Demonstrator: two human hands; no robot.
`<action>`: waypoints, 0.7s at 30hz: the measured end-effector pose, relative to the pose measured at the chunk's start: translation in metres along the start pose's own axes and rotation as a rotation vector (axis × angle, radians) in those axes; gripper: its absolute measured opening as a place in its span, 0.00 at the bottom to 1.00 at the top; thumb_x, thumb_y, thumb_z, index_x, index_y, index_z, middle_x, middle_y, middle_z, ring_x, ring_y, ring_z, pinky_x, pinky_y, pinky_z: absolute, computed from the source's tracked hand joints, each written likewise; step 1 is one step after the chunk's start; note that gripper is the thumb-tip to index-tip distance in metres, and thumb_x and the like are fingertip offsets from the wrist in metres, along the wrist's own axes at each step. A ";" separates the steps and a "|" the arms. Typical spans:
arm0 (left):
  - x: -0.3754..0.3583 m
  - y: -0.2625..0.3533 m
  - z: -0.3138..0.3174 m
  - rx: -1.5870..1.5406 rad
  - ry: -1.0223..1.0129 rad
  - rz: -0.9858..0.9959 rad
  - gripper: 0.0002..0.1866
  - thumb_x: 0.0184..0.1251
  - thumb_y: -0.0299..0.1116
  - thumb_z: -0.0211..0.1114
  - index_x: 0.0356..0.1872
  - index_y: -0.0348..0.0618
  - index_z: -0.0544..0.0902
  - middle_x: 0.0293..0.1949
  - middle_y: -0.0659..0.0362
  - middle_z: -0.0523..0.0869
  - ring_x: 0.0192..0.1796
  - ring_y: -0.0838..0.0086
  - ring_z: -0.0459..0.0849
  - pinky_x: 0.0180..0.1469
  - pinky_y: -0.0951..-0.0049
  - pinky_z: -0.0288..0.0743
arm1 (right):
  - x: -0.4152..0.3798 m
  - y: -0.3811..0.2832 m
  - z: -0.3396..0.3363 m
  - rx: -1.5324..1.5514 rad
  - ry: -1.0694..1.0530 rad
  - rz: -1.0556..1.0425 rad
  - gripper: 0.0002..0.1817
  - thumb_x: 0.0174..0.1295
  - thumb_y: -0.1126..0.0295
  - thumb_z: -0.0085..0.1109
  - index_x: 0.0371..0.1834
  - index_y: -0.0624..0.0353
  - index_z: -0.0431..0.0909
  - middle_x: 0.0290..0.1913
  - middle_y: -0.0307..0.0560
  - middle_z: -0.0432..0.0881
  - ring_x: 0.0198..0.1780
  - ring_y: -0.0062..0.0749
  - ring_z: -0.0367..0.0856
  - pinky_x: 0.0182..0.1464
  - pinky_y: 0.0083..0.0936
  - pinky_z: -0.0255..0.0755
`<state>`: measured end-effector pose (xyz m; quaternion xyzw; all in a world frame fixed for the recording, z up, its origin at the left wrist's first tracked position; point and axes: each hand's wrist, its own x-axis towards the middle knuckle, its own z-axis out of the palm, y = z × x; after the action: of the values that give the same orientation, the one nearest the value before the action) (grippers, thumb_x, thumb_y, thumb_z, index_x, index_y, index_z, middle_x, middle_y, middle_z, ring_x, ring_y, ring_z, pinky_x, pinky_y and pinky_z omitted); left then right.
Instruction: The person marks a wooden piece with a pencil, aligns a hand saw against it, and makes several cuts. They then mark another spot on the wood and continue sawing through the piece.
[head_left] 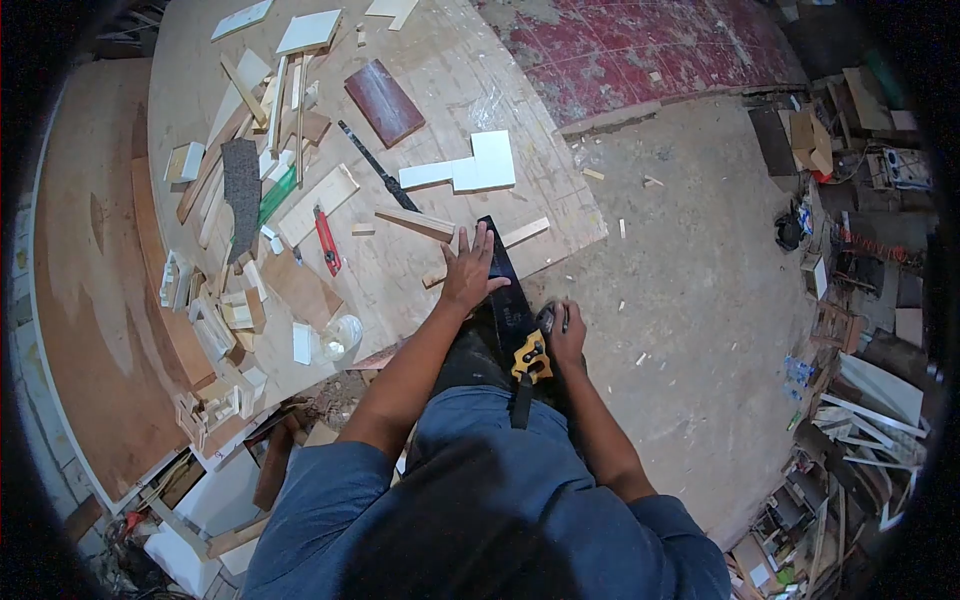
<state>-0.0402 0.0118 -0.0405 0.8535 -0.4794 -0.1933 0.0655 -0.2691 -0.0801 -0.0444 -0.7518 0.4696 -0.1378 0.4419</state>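
Note:
My left hand [470, 270] lies spread at the table's near edge, its fingers against the blade of a handsaw. The black-bladed handsaw [510, 300] points away from me, with its yellow and black handle close to my body. A wooden strip [527, 232] shows on both sides of the hand and blade. To the right of the saw, my right hand [567, 328] is off the handle, its fingers curled on or near a dark rounded thing that I cannot make out. Just left of the blade's tip lies a wedge-shaped wood piece [415, 221].
The worktable [400, 290] holds a white L-shaped board [484, 165], a brown block [384, 103], a black rule [378, 165], a red cutter [327, 241], a clear cup [341, 338] and piled offcuts at the left. Scraps dot the concrete floor [680, 270]; clutter lines the right side.

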 end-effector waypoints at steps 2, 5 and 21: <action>-0.001 0.001 -0.001 0.009 0.007 -0.001 0.57 0.56 0.64 0.67 0.78 0.37 0.52 0.81 0.50 0.49 0.78 0.39 0.51 0.67 0.20 0.50 | -0.022 0.021 -0.001 -0.056 -0.047 0.285 0.18 0.75 0.59 0.50 0.46 0.65 0.80 0.45 0.63 0.84 0.50 0.58 0.83 0.51 0.40 0.75; -0.001 0.001 -0.001 0.030 0.025 0.007 0.57 0.55 0.65 0.66 0.77 0.37 0.52 0.80 0.49 0.50 0.78 0.39 0.52 0.67 0.21 0.51 | -0.040 0.060 0.010 -0.068 -0.189 0.276 0.21 0.75 0.55 0.49 0.49 0.63 0.81 0.48 0.63 0.84 0.53 0.57 0.83 0.53 0.41 0.74; 0.000 0.000 -0.008 -0.021 -0.009 -0.003 0.57 0.54 0.68 0.64 0.77 0.36 0.56 0.80 0.48 0.50 0.79 0.40 0.50 0.68 0.21 0.49 | -0.048 0.039 0.012 0.206 -0.250 0.228 0.17 0.75 0.61 0.55 0.41 0.68 0.79 0.33 0.39 0.79 0.38 0.22 0.74 0.45 0.23 0.70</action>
<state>-0.0375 0.0113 -0.0334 0.8526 -0.4763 -0.2024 0.0722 -0.3094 -0.0407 -0.0720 -0.6557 0.4767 -0.0399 0.5841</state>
